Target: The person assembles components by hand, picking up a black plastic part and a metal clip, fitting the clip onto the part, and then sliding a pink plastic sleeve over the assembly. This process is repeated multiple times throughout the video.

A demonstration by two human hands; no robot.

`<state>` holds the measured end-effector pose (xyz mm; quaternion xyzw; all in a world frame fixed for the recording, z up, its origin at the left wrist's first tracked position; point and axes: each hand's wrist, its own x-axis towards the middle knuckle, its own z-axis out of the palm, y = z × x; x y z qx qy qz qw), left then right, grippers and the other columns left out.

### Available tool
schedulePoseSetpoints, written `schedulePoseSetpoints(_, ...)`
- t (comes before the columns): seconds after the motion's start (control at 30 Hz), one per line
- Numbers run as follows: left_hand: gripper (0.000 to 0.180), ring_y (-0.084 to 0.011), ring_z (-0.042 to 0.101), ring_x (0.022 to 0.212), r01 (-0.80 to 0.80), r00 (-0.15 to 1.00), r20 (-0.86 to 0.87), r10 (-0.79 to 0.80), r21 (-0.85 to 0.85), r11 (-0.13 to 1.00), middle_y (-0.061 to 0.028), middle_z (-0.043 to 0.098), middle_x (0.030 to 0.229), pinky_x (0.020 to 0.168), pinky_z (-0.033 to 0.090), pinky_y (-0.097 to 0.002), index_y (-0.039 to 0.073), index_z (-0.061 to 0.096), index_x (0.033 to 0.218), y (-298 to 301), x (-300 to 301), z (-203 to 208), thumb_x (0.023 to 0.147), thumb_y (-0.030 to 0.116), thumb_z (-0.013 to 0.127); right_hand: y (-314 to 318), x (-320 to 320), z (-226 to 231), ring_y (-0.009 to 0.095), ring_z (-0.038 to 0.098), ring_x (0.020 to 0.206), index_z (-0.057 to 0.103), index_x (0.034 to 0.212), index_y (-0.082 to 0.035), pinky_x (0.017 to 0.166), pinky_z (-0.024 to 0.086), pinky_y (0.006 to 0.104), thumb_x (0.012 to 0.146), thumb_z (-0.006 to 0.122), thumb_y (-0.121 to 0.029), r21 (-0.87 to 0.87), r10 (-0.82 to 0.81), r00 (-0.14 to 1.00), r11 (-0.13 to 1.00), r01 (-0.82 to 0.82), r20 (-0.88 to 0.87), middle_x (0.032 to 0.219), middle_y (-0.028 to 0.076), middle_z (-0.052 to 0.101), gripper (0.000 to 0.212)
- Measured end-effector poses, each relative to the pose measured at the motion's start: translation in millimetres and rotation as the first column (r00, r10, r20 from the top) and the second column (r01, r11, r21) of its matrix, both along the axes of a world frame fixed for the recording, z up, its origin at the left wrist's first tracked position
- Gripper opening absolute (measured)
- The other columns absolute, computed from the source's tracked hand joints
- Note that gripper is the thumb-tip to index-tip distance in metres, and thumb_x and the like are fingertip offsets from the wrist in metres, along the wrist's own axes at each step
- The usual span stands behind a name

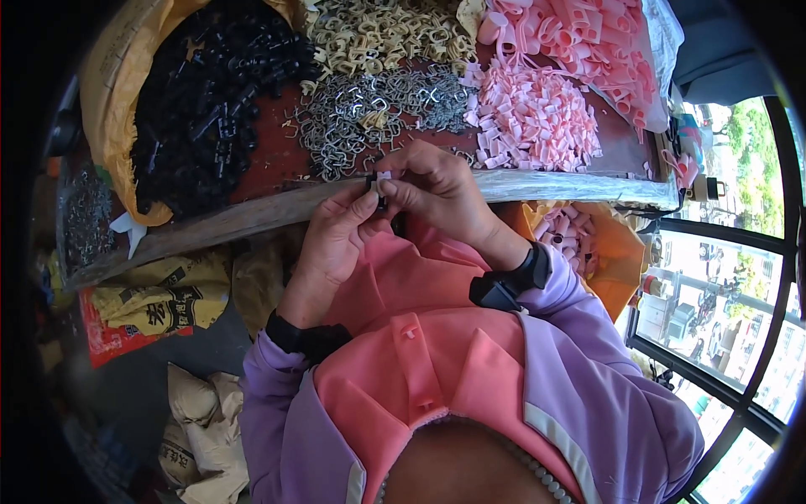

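At the table's front edge my two hands meet over a small black plastic part (379, 202). My left hand (340, 231) is closed, pinching the black part between thumb and fingers. Thumb and forefinger of my right hand (441, 191) press together on a small pale piece (384, 178) at the top of it. The fingers hide much of both pieces. Just beyond my hands lies a heap of bent metal wire clips (336, 134). Right of it is a pile of small pink plastic pieces (537, 126).
A yellow sack of black plastic parts (218, 101) lies at the left. Cream plastic buckles (390, 34) and larger pink tubular parts (579, 42) are heaped at the back. The table edge (579, 186) is wrapped in film. Below it stands an orange sack (617, 260) of pink pieces.
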<state>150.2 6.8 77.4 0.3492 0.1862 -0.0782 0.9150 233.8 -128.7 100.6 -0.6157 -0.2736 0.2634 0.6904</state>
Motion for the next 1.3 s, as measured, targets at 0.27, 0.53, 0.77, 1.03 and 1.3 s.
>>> schedulePoseSetpoints(0.27, 0.019, -0.0118, 0.057, 0.069, 0.024, 0.999, 0.034, -0.021, -0.086, 0.996, -0.004, 0.057, 0.082, 0.062, 0.049, -0.021, 0.002, 0.054, 0.092, -1.3, -1.2, -8.1, 0.08, 0.016, 0.053, -3.5, -7.9, -9.4, 0.017, 0.049, 0.069, 0.057, 0.088, -0.004, 0.056, 0.041, 0.027, 0.068, 0.065, -0.013, -0.088, -0.097, 0.817, 0.98, 0.177, 0.568, 0.076, 0.008, 0.047, 0.024)
schedulePoseSetpoints(0.53, 0.021, -0.0108, 0.056, 0.064, 0.082, 0.996, 0.025, -0.082, 0.024, 0.996, -0.0057, 0.057, 0.079, 0.06, 0.048, -0.0202, 0.0, 0.053, 0.09, 3.2, 5.7, -1.5, 0.082, 0.019, 0.05, -14.6, 18.1, -8.6, 0.016, 0.048, 0.067, 0.056, 0.087, -0.001, 0.055, 0.041, 0.026, 0.068, 0.065, -0.014, -0.055, -0.103, 0.724, 0.98, 0.192, 0.682, 0.078, 0.008, 0.048, 0.024)
schedulePoseSetpoints(0.77, 0.022, -0.0109, 0.055, 0.062, 0.061, 0.995, 0.071, -0.073, 0.157, 0.986, -0.0069, 0.056, 0.079, 0.054, 0.047, -0.0192, -0.001, 0.052, 0.092, 13.8, 6.6, -12.4, 0.082, 0.019, 0.048, -36.9, 145.7, 8.2, 0.019, 0.053, 0.066, 0.054, 0.093, -0.001, 0.057, 0.044, 0.0277, 0.071, 0.061, -0.019, -0.249, -0.143, 0.507, 0.74, 0.625, 0.85, 0.087, 0.011, 0.052, 0.029)
schedulePoseSetpoints(1.03, 0.021, -0.0125, 0.055, 0.062, 0.066, 0.997, 0.022, -0.072, 0.202, 0.977, -0.0112, 0.056, 0.08, 0.053, 0.045, -0.0187, 0.0, 0.047, 0.097, 10.5, 5.4, -4.0, 0.082, 0.015, 0.047, -30.7, 231.8, -26.5, 0.03, 0.055, 0.076, 0.04, 0.109, -0.011, 0.067, 0.044, 0.0404, 0.071, 0.055, -0.028, -0.409, 0.175, 0.371, 0.318, 0.855, 0.912, 0.093, 0.014, 0.053, 0.045)
schedulePoseSetpoints(1.3, 0.024, -0.0162, 0.057, 0.069, 0.051, 0.999, -0.007, -0.051, 0.153, 0.987, -0.0146, 0.056, 0.085, 0.059, 0.048, -0.0201, 0.002, 0.044, 0.103, 9.9, 4.4, -1.7, 0.082, 0.013, 0.048, -62.1, 212.6, -14.8, 0.026, 0.057, 0.074, 0.041, 0.102, -0.008, 0.062, 0.044, 0.0367, 0.069, 0.06, -0.027, -0.311, -0.078, 0.403, 0.51, 0.802, 0.912, 0.078, 0.013, 0.057, 0.043)
